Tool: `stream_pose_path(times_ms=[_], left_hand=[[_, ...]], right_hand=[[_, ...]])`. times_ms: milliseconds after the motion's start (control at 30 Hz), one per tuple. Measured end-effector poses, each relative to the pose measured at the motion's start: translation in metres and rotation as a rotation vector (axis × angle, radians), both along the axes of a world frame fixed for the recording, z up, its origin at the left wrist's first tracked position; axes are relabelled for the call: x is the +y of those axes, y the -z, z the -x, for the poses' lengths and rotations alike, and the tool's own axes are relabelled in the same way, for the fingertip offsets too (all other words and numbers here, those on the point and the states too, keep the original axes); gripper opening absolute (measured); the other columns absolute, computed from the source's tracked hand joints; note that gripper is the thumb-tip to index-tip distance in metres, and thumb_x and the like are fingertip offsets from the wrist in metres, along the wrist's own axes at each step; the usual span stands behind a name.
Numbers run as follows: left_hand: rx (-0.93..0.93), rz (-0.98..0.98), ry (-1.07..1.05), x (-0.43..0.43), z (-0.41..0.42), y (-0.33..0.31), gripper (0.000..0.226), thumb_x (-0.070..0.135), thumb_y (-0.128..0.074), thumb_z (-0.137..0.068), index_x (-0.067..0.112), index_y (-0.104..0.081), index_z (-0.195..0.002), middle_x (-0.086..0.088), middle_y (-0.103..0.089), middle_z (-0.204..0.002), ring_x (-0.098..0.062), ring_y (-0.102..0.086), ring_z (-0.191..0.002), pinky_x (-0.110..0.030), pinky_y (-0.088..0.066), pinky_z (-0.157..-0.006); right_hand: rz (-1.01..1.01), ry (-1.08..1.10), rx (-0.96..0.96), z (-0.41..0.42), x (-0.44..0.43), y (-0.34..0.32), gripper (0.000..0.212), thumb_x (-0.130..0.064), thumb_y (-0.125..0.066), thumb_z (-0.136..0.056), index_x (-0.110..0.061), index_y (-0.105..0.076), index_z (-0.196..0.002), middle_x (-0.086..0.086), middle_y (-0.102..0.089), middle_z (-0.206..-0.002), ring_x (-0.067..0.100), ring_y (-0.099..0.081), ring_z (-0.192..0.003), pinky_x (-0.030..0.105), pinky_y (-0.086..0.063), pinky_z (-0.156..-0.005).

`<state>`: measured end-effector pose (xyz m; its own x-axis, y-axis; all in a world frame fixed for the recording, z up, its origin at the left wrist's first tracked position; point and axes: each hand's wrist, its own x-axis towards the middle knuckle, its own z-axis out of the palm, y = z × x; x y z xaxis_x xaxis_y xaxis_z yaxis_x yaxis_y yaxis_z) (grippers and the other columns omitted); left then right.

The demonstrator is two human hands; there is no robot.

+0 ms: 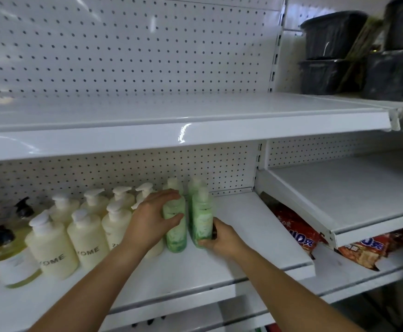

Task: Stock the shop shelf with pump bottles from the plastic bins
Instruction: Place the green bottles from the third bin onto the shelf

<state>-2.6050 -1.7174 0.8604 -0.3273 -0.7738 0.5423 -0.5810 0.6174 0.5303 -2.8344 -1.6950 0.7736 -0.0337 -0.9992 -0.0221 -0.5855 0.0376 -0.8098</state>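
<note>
Both hands are on the lower shelf (255, 231), each on a green pump bottle.
- Left hand (152, 219): fingers curled over the top and thumb hooked round the front of the first green bottle (176, 238). Bottle is upright with its base on the shelf, just beside the cream row.
- Right hand (224, 237): wraps the lower part of the second green bottle (201, 212) from the right side. That bottle is upright, just beside the first. Can't tell whether its base touches the shelf, since the fingers cover it.
- Two more green bottles (195, 185) stand directly behind these, against the pegboard back panel (123, 56).
- Cream pump bottles (51, 250) are lined up in rows to the left, white pumps on top. "OME" is readable on two front labels.
- Far left: yellowish bottles with black pumps (16, 269), blurred.
- Upper shelf (147, 111) is directly above.
- Next bay to the right: red snack packets (294, 228) lie under a tilted shelf panel (353, 188). Dark tubs (332, 34) are stacked at top right.
</note>
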Motion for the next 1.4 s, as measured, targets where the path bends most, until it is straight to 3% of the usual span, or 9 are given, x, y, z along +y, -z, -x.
stream_pose_path(times_ms=[133, 200, 333, 567, 767, 967, 1100, 1233, 1400], left_hand=[[-0.179, 0.077, -0.011, 0.018, 0.0, -0.017, 0.051, 0.045, -0.064, -0.081, 0.023, -0.065, -0.127, 0.004, -0.055, -0.143, -0.013, -0.046, -0.135, -0.025, -0.036, -0.109], [-0.226, 0.11, -0.097, 0.031, -0.002, -0.029, 0.059, 0.051, -0.053, -0.081, 0.023, -0.061, -0.133, 0.003, -0.05, -0.148, -0.015, -0.044, -0.137, -0.028, -0.037, -0.108], [-0.265, -0.028, -0.296, 0.065, -0.013, -0.044, 0.081, 0.066, -0.041, -0.073, 0.023, -0.052, -0.141, -0.002, -0.054, -0.144, -0.024, -0.054, -0.128, -0.036, -0.047, -0.098], [-0.474, -0.237, -0.567, 0.125, -0.052, -0.039, 0.079, 0.069, -0.05, -0.082, 0.016, -0.052, -0.14, -0.006, -0.058, -0.139, -0.025, -0.057, -0.123, -0.038, -0.051, -0.095], [-0.499, -0.302, -0.765, 0.196, -0.113, -0.037, 0.073, 0.066, -0.051, -0.088, 0.018, -0.049, -0.144, -0.003, -0.053, -0.145, -0.024, -0.052, -0.129, -0.039, -0.046, -0.101], [-0.518, -0.521, -0.916, 0.267, -0.206, -0.026, 0.088, 0.078, -0.044, -0.084, 0.019, -0.039, -0.15, -0.004, -0.053, -0.145, -0.025, -0.052, -0.129, -0.041, -0.046, -0.103], [-0.522, -0.605, -1.029, 0.32, -0.271, -0.013, 0.089, 0.081, -0.04, -0.083, 0.02, -0.044, -0.147, -0.004, -0.061, -0.136, -0.026, -0.059, -0.12, -0.039, -0.051, -0.094], [-0.473, -0.661, -1.134, 0.375, -0.336, 0.004, 0.086, 0.085, -0.036, -0.078, 0.019, -0.059, -0.128, -0.002, -0.072, -0.109, -0.023, -0.066, -0.1, -0.039, -0.056, -0.084], [-0.436, -0.713, -1.261, 0.431, -0.414, 0.028, 0.076, 0.075, -0.047, -0.082, 0.016, -0.059, -0.129, -0.008, -0.066, -0.123, -0.029, -0.062, -0.109, -0.034, -0.048, -0.079]], right_hand=[[-0.002, -0.011, 0.028, 0.014, 0.013, -0.021, 0.114, -0.061, -0.08, -0.069, -0.02, -0.02, -0.157, 0.001, -0.049, -0.147, 0.016, -0.05, -0.131, 0.034, -0.044, -0.108], [0.044, -0.019, 0.091, 0.024, 0.02, -0.04, 0.105, -0.064, -0.071, -0.078, -0.019, -0.019, -0.157, 0.002, -0.042, -0.153, 0.017, -0.044, -0.136, 0.033, -0.039, -0.11], [0.226, -0.116, 0.285, 0.04, 0.034, -0.081, 0.079, -0.062, -0.062, -0.086, -0.019, -0.039, -0.148, 0.002, -0.047, -0.148, 0.016, -0.047, -0.131, 0.036, -0.041, -0.108], [0.432, -0.35, 0.538, 0.004, 0.054, -0.136, 0.066, -0.062, -0.058, -0.088, -0.022, -0.048, -0.14, -0.001, -0.053, -0.134, 0.019, -0.054, -0.119, 0.037, -0.048, -0.097], [0.512, -0.602, 0.556, -0.09, 0.072, -0.144, 0.06, -0.061, -0.056, -0.09, -0.023, -0.051, -0.137, -0.002, -0.055, -0.134, 0.016, -0.054, -0.117, 0.037, -0.048, -0.099], [0.519, -0.854, 0.583, -0.208, 0.088, -0.122, 0.069, -0.066, -0.05, -0.09, -0.022, -0.047, -0.143, -0.002, -0.051, -0.141, 0.017, -0.05, -0.126, 0.038, -0.045, -0.102], [0.543, -0.998, 0.574, -0.291, 0.105, -0.107, 0.07, -0.067, -0.049, -0.09, -0.02, -0.05, -0.141, 0.0, -0.051, -0.14, 0.018, -0.05, -0.126, 0.04, -0.045, -0.104], [0.555, -1.137, 0.553, -0.382, 0.128, -0.089, 0.064, -0.065, -0.051, -0.09, -0.02, -0.053, -0.136, 0.001, -0.055, -0.132, 0.02, -0.053, -0.121, 0.039, -0.046, -0.097], [0.566, -1.286, 0.532, -0.489, 0.162, -0.068, 0.07, -0.067, -0.052, -0.089, -0.02, -0.05, -0.141, 0.003, -0.053, -0.136, 0.021, -0.052, -0.124, 0.041, -0.046, -0.101]])
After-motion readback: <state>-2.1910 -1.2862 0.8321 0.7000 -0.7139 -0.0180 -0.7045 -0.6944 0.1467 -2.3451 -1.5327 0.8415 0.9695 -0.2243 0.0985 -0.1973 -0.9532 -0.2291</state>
